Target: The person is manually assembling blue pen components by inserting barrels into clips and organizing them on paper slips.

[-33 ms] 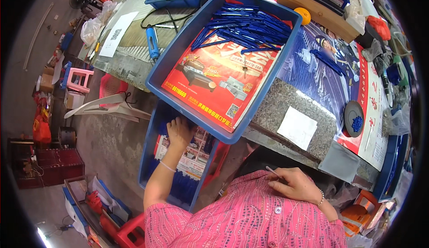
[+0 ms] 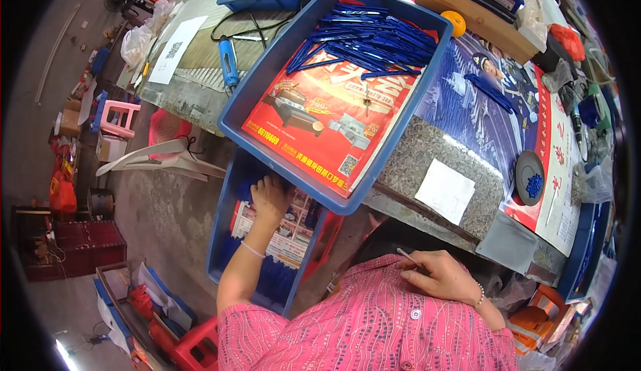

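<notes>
The lower blue tray (image 2: pixel 224 214) is seen at seven o'clock of the view, its far end covered by the upper tray. A printed sheet (image 2: pixel 286 245) is laid in it, with blue pieces (image 2: pixel 275 279) heaped at its near end. The left hand (image 2: pixel 270 199) is lowered into the far part, fingers curled among more blue; whether anything is grasped there cannot be told. At between four and five o'clock, a thin pale stick (image 2: pixel 408 257) is pinched by the right hand (image 2: pixel 433 275), held before the pink patterned shirt (image 2: pixel 360 311). From the centre toward twelve, the upper tray (image 2: pixel 284 172) is lined with a red printed sheet (image 2: pixel 307 120), on which dark blue rods (image 2: pixel 374 40) are piled. A white paper (image 2: pixel 445 192) is placed at three o'clock, a round dish (image 2: pixel 527 161) of blue beads beyond it. Toward eleven, a blue hand tool (image 2: pixel 228 64) is set beside the upper tray.
</notes>
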{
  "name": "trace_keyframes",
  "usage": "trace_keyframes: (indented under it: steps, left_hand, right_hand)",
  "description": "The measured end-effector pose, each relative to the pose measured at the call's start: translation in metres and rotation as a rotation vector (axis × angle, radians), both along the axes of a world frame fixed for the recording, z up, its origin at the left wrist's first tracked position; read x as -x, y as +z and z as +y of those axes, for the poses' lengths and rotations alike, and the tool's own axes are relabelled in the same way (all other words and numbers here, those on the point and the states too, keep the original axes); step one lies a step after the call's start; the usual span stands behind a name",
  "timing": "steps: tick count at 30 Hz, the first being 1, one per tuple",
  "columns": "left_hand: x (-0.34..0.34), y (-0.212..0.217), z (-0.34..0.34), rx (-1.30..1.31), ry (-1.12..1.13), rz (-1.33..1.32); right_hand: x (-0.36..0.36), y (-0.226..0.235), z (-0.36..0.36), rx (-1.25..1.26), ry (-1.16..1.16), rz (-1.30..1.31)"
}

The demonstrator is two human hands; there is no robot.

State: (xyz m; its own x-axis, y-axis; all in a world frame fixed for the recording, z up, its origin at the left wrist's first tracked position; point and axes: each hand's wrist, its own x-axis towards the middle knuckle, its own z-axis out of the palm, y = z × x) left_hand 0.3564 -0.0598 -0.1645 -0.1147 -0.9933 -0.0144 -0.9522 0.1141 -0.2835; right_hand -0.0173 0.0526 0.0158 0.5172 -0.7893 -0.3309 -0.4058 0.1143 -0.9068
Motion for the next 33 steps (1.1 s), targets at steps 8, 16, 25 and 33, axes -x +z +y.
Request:
trace_keyframes:
  steps: [8, 16, 25, 33]
  left_hand:
    - [0.002, -0.01, 0.0, 0.166, 0.062, 0.172]
    - [-0.017, 0.015, 0.03, 0.387, -0.015, 0.598]
    - [-0.029, 0.014, 0.124, 0.045, -0.02, 0.323]
    - [-0.034, 0.002, 0.125, -0.006, 0.187, 0.123]
  right_hand:
    - [-0.001, -0.007, -0.001, 0.045, 0.064, -0.014]
    - [0.009, -0.008, -0.002, 0.017, 0.051, 0.011]
    - [0.001, -0.013, -0.009, 0.079, 0.099, -0.074]
    - [0.0, -0.01, -0.009, 0.084, 0.126, -0.067]
